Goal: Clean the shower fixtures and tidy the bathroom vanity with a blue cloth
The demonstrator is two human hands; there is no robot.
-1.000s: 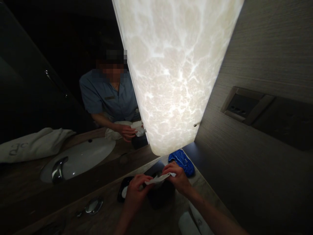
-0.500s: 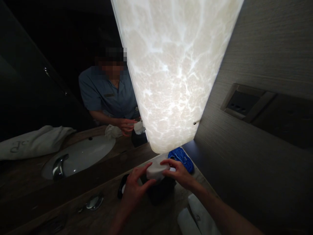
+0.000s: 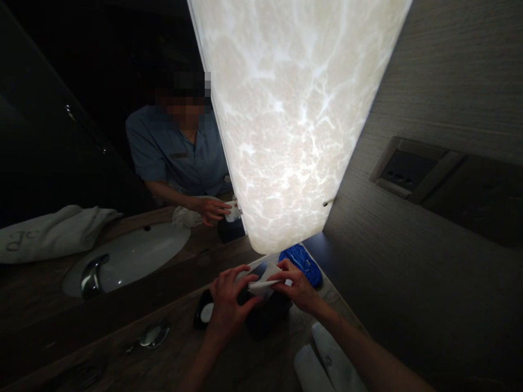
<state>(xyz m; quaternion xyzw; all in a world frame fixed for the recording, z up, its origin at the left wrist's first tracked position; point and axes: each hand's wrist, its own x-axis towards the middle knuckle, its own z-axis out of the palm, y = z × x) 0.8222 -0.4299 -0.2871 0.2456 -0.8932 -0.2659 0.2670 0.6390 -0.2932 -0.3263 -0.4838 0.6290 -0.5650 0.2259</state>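
Observation:
Both hands meet over a black box (image 3: 267,318) on the stone counter. My left hand (image 3: 229,305) and my right hand (image 3: 298,286) pinch a white tissue (image 3: 261,284) that sticks out of the box top, folding its tip. The fingers of both hands are closed on the paper. A blue cloth (image 3: 304,264) lies just behind my right hand, under the lit panel.
A glowing marble-look light panel (image 3: 294,120) hangs above. The mirror (image 3: 102,163) reflects a person in a blue shirt, a sink and a white towel. A small black dish (image 3: 203,316), a round drain cover (image 3: 153,335), rolled white towels (image 3: 322,365) and a wall socket plate (image 3: 408,171) are nearby.
The tissue went from a stretched strip to a rounded fold, and is now pressed into a smaller pointed fold. Both hands shifted slightly up in view.

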